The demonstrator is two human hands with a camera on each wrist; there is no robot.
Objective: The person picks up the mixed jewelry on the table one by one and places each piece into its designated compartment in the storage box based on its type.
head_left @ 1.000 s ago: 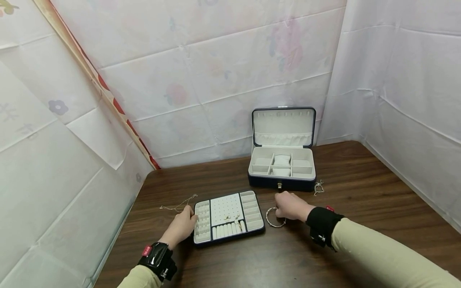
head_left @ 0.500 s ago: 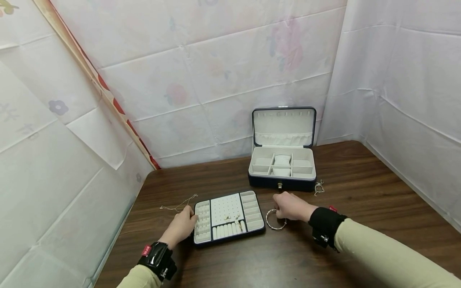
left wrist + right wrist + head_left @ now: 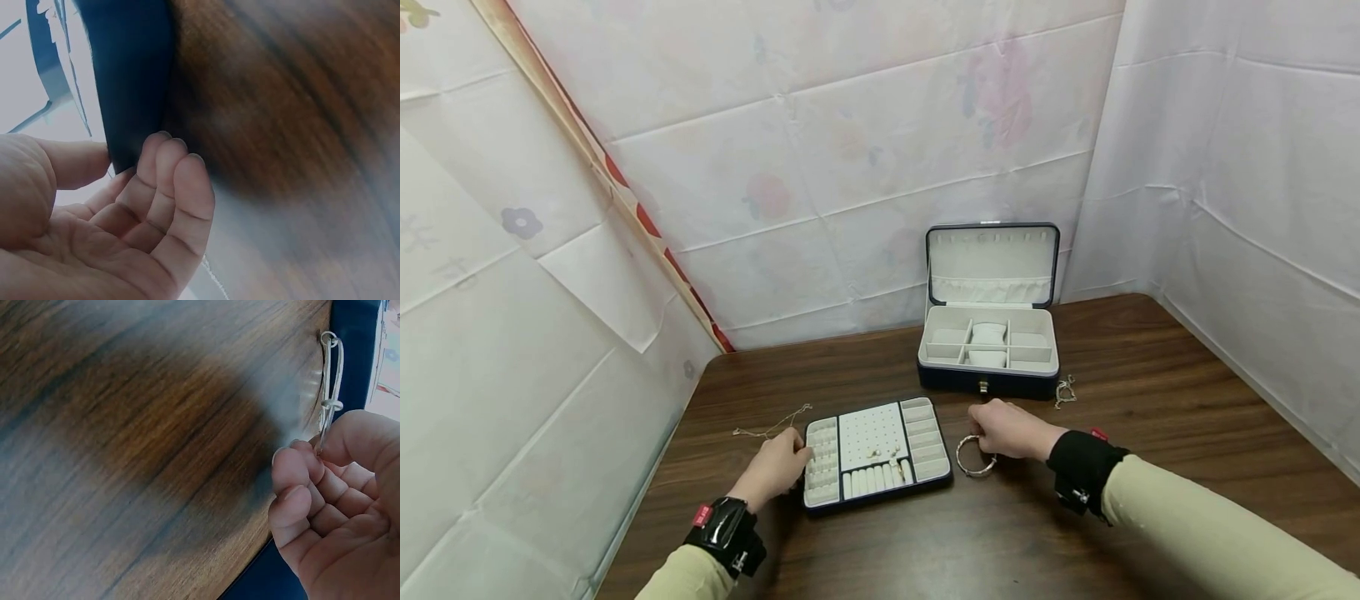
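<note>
A dark blue jewellery tray [image 3: 871, 433] with white compartments lies on the brown wooden table [image 3: 1150, 392]; a few small earrings [image 3: 883, 455] sit in it. My left hand [image 3: 793, 457] is at the tray's left edge. In the left wrist view the thumb and curled fingers [image 3: 169, 169] of the left hand [image 3: 125, 181] hold the tray's dark rim [image 3: 131, 75]. Just right of the tray, my right hand [image 3: 983, 442] pinches a thin silver bangle [image 3: 973, 460]. In the right wrist view the bangle [image 3: 331, 375] stands on edge between thumb and fingertips of the right hand [image 3: 315, 456].
An open dark blue jewellery box [image 3: 988, 350] with white lining stands behind the tray. A fine chain [image 3: 772, 425] lies left of the tray and another small chain [image 3: 1063, 390] right of the box. White sheets wall in the table on three sides.
Almost nothing differs: my right wrist has drifted slightly right with the bangle still pinched, and my left forearm has shifted a little left.
</note>
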